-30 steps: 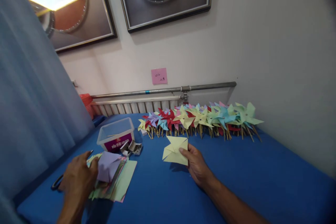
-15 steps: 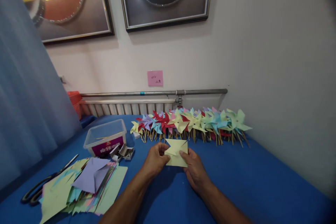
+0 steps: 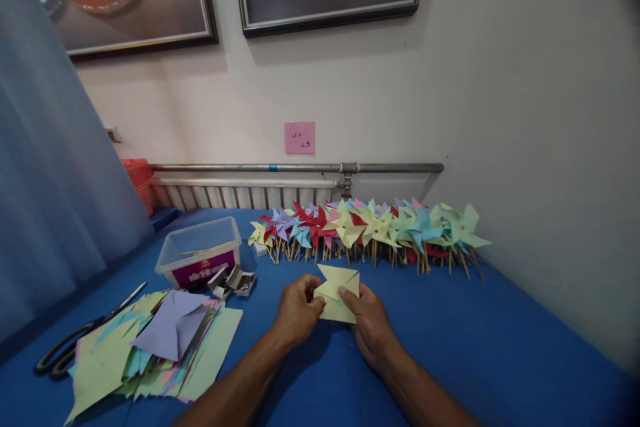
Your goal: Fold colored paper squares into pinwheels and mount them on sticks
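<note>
Both hands are pinching the yellow paper square (image 3: 337, 293) at centre frame, above the blue table (image 3: 450, 347): left hand (image 3: 296, 310) gripping its left edge, right hand (image 3: 367, 320) its lower right. Judging it light, floppy, easily creased; edges and corners are offering the best hold.

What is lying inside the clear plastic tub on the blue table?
Inside the clear plastic tub, a few thin wooden sticks show near the rim. Its purple label hides whatever lies lower down.
</note>
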`<action>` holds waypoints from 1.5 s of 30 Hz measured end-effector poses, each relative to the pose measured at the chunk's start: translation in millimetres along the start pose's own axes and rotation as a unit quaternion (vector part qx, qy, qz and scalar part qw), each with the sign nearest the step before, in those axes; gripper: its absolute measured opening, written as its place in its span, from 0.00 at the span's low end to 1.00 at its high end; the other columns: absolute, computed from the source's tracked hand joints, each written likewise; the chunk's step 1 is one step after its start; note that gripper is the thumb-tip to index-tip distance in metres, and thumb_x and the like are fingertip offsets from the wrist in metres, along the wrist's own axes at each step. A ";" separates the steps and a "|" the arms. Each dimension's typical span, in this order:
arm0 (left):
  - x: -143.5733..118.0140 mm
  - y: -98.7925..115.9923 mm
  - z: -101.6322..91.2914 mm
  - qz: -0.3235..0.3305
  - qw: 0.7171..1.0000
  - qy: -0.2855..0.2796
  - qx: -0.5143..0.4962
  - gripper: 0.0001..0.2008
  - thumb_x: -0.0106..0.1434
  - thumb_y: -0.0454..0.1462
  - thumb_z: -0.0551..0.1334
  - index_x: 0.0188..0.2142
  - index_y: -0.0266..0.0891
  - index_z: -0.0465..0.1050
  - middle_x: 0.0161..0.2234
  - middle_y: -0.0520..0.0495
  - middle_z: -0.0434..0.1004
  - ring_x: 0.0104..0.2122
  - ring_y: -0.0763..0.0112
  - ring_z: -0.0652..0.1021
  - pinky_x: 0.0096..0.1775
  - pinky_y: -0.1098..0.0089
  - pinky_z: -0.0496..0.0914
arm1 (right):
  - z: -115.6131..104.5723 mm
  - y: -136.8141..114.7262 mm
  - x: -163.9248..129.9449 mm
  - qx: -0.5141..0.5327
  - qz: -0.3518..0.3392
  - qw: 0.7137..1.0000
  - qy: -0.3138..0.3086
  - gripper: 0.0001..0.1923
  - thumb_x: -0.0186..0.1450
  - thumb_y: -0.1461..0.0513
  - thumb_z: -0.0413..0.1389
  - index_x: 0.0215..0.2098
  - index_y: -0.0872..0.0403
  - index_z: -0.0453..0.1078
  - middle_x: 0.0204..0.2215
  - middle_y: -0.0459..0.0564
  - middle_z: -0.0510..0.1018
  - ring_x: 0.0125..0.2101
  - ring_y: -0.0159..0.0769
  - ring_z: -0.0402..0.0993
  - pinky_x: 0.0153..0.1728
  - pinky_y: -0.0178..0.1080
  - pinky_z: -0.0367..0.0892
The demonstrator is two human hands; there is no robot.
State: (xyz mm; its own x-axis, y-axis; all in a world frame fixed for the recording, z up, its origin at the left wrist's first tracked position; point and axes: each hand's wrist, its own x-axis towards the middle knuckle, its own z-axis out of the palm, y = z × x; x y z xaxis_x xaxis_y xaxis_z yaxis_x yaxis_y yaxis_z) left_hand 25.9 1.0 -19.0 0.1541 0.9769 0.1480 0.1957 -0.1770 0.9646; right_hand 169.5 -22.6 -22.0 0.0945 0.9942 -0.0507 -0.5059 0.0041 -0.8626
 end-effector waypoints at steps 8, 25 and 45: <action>-1.7 7.5 -4.1 -0.004 0.999 0.034 -0.009 0.06 0.56 0.37 0.61 0.32 0.36 0.74 0.25 0.52 0.72 0.26 0.73 0.70 0.29 0.73 0.62 | 0.2 1.1 -0.5 0.004 0.008 1.000 0.004 0.24 0.51 0.55 0.71 0.43 0.55 0.75 0.34 0.52 0.85 0.34 0.48 0.83 0.37 0.45 0.75; 0.6 3.2 -4.2 0.001 0.999 0.037 -0.034 0.07 0.54 0.39 0.65 0.33 0.37 0.74 0.25 0.53 0.73 0.26 0.73 0.70 0.29 0.74 0.61 | 2.2 3.3 -0.6 -0.016 -0.002 1.000 0.007 0.22 0.52 0.55 0.70 0.42 0.54 0.75 0.34 0.52 0.86 0.33 0.47 0.83 0.36 0.44 0.75; 3.2 15.3 -12.3 -0.150 0.956 0.061 -0.245 0.12 0.48 0.42 0.66 0.20 0.38 0.67 0.15 0.54 0.65 0.15 0.77 0.65 0.20 0.73 0.56 | -20.9 -10.6 4.9 -0.580 -0.409 0.699 -0.085 0.29 0.62 0.66 0.56 0.61 0.44 0.67 0.64 0.55 0.66 0.65 0.52 0.59 0.62 0.59 0.56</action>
State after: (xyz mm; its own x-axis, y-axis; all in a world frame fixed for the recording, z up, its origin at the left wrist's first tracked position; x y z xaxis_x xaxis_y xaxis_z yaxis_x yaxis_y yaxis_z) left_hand 17.5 2.9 -1.1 0.0429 0.9870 -0.1550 -0.2675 0.1608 0.9500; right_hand 193.3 -20.0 -23.6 -0.2084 0.7087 0.6741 0.7032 0.5875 -0.4003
